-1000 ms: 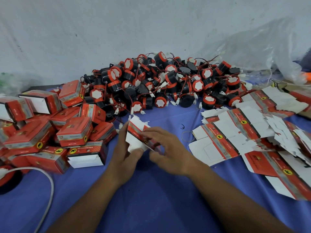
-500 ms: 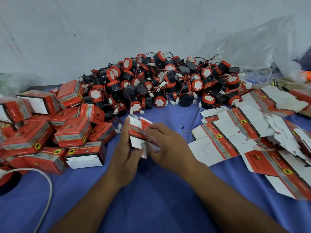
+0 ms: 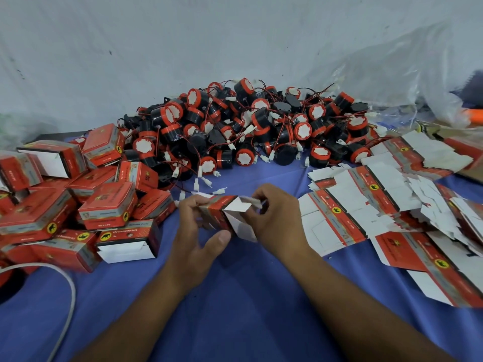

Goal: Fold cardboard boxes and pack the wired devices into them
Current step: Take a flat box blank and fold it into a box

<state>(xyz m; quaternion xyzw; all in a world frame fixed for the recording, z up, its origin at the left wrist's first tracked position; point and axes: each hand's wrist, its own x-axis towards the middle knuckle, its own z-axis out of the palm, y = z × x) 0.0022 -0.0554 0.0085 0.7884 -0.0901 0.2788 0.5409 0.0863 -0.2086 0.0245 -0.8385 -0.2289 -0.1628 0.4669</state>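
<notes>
A small red and white cardboard box (image 3: 222,214) is half formed above the blue table, its white end flaps sticking out to the right. My left hand (image 3: 198,228) grips its left side, thumb under its lower edge. My right hand (image 3: 274,218) pinches the white flaps at its right end. A big heap of black and red round wired devices (image 3: 251,129) with white plugs lies behind the hands. Flat unfolded box blanks (image 3: 366,205) are spread at the right.
Several folded red boxes (image 3: 78,194) are piled at the left, some with open white ends. A white cable (image 3: 68,293) curves at the lower left beside a dark round object (image 3: 10,286). Clear plastic bags (image 3: 392,82) sit at the back right. Blue cloth (image 3: 235,309) covers the table.
The flat blank between my hands has been opened into a box shape and turned. My right hand has shifted from lying on top of it to pinching the end flaps.
</notes>
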